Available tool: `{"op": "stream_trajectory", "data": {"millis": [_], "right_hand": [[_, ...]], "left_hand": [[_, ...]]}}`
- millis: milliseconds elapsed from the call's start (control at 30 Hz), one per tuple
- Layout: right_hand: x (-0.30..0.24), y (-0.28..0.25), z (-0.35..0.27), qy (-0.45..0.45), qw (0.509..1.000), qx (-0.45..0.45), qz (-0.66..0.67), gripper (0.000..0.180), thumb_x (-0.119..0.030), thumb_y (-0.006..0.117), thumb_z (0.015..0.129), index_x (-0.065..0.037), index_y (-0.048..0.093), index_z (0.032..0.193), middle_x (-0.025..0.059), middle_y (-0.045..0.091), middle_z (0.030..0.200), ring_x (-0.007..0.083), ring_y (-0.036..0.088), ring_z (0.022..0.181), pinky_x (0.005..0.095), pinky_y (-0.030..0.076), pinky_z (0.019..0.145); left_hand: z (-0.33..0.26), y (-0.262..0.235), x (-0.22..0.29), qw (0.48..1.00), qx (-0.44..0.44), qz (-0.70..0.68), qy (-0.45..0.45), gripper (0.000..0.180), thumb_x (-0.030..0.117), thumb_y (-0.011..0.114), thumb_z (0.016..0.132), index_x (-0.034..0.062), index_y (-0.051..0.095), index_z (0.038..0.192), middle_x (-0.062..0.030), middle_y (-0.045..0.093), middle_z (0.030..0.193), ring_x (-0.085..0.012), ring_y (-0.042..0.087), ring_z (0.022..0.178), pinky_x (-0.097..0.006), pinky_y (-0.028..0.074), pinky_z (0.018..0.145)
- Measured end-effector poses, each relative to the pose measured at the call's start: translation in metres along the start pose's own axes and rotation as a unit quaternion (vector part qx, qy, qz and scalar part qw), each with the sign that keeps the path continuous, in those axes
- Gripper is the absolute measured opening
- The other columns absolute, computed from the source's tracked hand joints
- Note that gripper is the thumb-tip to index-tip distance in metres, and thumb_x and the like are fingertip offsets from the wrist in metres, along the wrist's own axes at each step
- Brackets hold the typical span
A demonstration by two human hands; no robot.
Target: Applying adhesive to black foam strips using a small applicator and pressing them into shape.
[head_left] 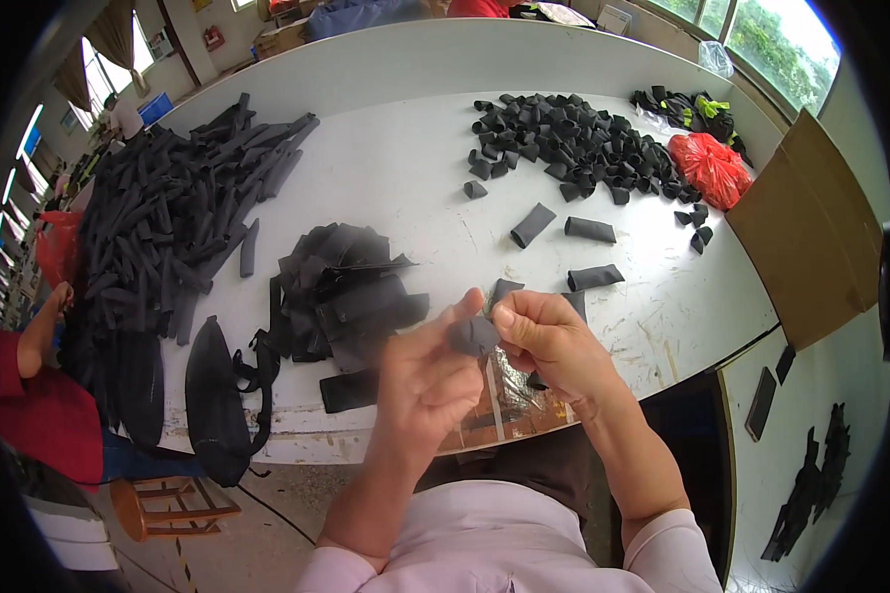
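A small dark fabric piece [473, 337] is held up between my two hands, just above the near edge of the white table [405, 128]. My left hand [427, 381] is closed on its left side, somewhat blurred. On the other side my right hand [556, 341] pinches the piece between thumb and fingers. Beyond my hands lie several short black fabric tubes, among them one tilted tube [534, 225] and one lying crosswise [590, 229]. Left of my left hand is a loose stack of flat black fabric pieces [356, 301].
Long black fabric strips [168, 217] heap up at the left. Small folded black pieces [583, 143] spread at the far right, near a red plastic bag [710, 170] and a cardboard sheet [811, 232]. A person in a red sleeve [44, 371] works at the left, near a wooden stool [173, 506].
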State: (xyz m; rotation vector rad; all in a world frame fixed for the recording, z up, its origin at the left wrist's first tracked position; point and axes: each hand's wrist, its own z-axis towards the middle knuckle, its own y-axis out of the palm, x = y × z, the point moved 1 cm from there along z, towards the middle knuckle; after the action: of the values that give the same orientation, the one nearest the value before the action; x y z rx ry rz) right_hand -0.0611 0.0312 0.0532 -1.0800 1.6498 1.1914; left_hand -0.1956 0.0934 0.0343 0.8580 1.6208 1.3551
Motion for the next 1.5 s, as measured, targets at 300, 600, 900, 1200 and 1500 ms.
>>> {"op": "stream_trajectory", "data": {"millis": [300, 600, 900, 1200, 1500], "right_hand": [[0.056, -0.021, 0.016, 0.038, 0.986, -0.05, 0.157, 0.016, -0.018, 0.055, 0.085, -0.004, 0.054, 0.078, -0.0024, 0.045, 0.065, 0.0051, 0.038, 0.056, 0.017, 0.033, 0.048], [0.066, -0.024, 0.018, 0.002, 0.999, -0.045, 0.0, 0.019, -0.021, 0.049, 0.087, -0.003, 0.054, 0.081, -0.0021, 0.05, 0.069, 0.0053, 0.042, 0.062, 0.0193, 0.035, 0.056], [0.045, -0.011, -0.002, -0.123, 0.98, 0.054, -0.143, 0.022, -0.021, 0.047, 0.087, -0.001, 0.053, 0.086, 0.0009, 0.051, 0.069, 0.0073, 0.046, 0.06, 0.0228, 0.039, 0.055], [0.041, -0.012, 0.0, -0.335, 0.739, 0.027, -0.584, 0.019, -0.017, 0.06, 0.076, -0.002, 0.049, 0.072, 0.0087, 0.048, 0.063, 0.0282, 0.05, 0.059, 0.0361, 0.04, 0.049], [0.073, -0.028, -0.002, -0.305, 0.87, -0.022, -0.386, 0.013, -0.017, 0.052, 0.082, -0.006, 0.057, 0.087, 0.012, 0.056, 0.074, 0.0316, 0.055, 0.068, 0.0356, 0.044, 0.058]], "left_hand": [[-0.001, -0.044, -0.003, 0.972, 0.091, 0.205, 0.063, 0.017, 0.004, 0.049, 0.084, 0.0009, 0.051, 0.1, -0.0033, 0.056, 0.07, -0.0022, 0.03, 0.034, -0.016, 0.026, 0.031], [-0.004, -0.061, -0.002, 0.931, 0.081, 0.324, 0.149, 0.024, 0.005, 0.057, 0.08, 0.0032, 0.046, 0.101, -0.0045, 0.056, 0.077, -0.0032, 0.033, 0.036, -0.018, 0.027, 0.031], [-0.009, -0.028, -0.006, 0.534, 0.008, 0.759, 0.373, 0.017, 0.006, 0.056, 0.083, -0.0024, 0.056, 0.098, -0.0068, 0.059, 0.089, -0.0126, 0.053, 0.084, -0.024, 0.039, 0.082], [-0.007, -0.057, -0.002, 0.721, 0.045, 0.598, 0.348, 0.012, 0.004, 0.056, 0.081, -0.0007, 0.06, 0.091, -0.0103, 0.061, 0.095, -0.0198, 0.055, 0.095, -0.034, 0.037, 0.092], [0.015, -0.012, -0.011, 0.541, 0.017, 0.825, 0.164, 0.014, 0.002, 0.065, 0.074, -0.0028, 0.059, 0.085, -0.0017, 0.058, 0.08, -0.0038, 0.051, 0.072, -0.019, 0.043, 0.059]]}}
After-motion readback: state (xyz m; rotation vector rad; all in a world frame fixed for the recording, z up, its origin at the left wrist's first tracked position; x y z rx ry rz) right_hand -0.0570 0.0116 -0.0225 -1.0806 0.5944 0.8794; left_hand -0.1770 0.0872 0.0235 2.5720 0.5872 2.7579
